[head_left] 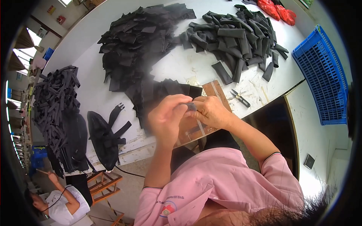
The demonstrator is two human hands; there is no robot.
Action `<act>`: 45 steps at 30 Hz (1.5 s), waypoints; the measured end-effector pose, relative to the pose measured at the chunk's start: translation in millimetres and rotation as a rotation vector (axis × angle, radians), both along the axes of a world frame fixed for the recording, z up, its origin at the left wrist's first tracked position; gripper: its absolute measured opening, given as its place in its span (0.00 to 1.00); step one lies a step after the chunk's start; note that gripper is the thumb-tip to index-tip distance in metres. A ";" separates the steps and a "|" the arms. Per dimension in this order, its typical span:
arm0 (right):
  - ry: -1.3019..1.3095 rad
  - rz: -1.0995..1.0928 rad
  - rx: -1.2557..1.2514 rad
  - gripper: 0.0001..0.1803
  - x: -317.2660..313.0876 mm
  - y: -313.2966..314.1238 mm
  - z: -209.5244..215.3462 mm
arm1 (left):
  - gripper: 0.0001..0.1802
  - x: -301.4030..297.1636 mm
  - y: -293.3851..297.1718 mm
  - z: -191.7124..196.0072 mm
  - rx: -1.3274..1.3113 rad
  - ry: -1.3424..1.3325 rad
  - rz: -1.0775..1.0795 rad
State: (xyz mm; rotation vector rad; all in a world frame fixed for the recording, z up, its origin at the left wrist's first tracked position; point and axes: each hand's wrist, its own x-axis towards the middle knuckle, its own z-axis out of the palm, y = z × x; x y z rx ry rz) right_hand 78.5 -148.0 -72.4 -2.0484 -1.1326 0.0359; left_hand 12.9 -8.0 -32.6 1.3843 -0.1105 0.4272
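My left hand [167, 115] and my right hand [211, 111] meet above a brown wooden board [216, 90] at the table's near edge. Between them they pinch a small dark grey fabric piece [192, 107], mostly hidden by the fingers. Just beyond my left hand lies a row of flat black fabric pieces [166, 88], running on into a large heap [130, 49]. A pile of rolled or tube-like dark grey fabric pieces [230, 33] lies farther off to the right. Thread snips [240, 98] with black handles rest to the right of my right hand.
At left lie a black bag with buckled straps [102, 135] and a heap of narrow dark strips [56, 101]. A blue plastic basket [322, 75] stands at right, red plastic bags [277, 11] at far right. Another person [66, 199] sits at lower left near a wooden stool [103, 186].
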 end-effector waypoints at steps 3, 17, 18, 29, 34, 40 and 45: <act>-0.020 0.028 -0.085 0.18 2.8 -0.5 27.6 | 0.10 -2.5 9.3 -14.3 -0.168 -0.062 0.004; -0.020 0.032 -0.110 0.20 -1.3 1.0 30.7 | 0.08 -4.1 6.9 -13.9 -0.535 -0.062 -0.013; -0.062 0.031 -0.115 0.19 0.0 1.1 33.6 | 0.08 -5.1 8.1 -13.7 -0.605 -0.061 0.000; -0.154 -0.033 -0.038 0.18 -8.0 13.1 1.1 | 0.08 -5.7 13.0 -25.6 -0.373 -0.036 0.018; -0.094 -0.058 -0.093 0.20 -9.3 8.4 16.9 | 0.07 -1.0 20.6 -34.7 -0.264 -0.041 0.093; 0.946 0.266 0.937 0.32 75.3 -8.0 88.2 | 0.17 41.1 144.5 -129.7 0.689 0.544 1.185; 0.969 -0.220 0.668 0.28 40.7 -27.4 35.6 | 0.17 52.7 193.7 -153.4 0.947 0.833 0.931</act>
